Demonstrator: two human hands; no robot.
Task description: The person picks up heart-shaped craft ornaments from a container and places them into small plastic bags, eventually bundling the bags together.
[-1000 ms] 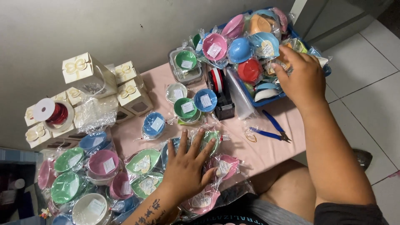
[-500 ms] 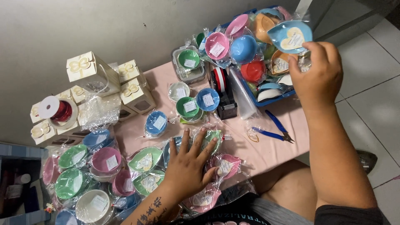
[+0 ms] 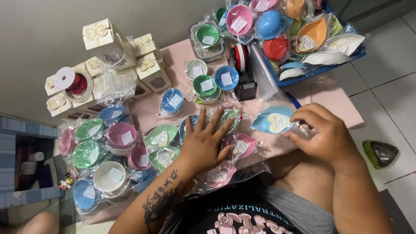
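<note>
Clear-wrapped coloured bowls (image 3: 121, 135) with white labels crowd the table; cream gift boxes (image 3: 103, 37) stand behind.

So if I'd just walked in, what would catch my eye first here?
Probably the heaps of bright wrapped dishes on the pink table, with more piled in a blue tray at the far right. The right hand holds a blue wrapped dish, while the left hand lies flat on a pile. Cream gift boxes stand far left.
</note>
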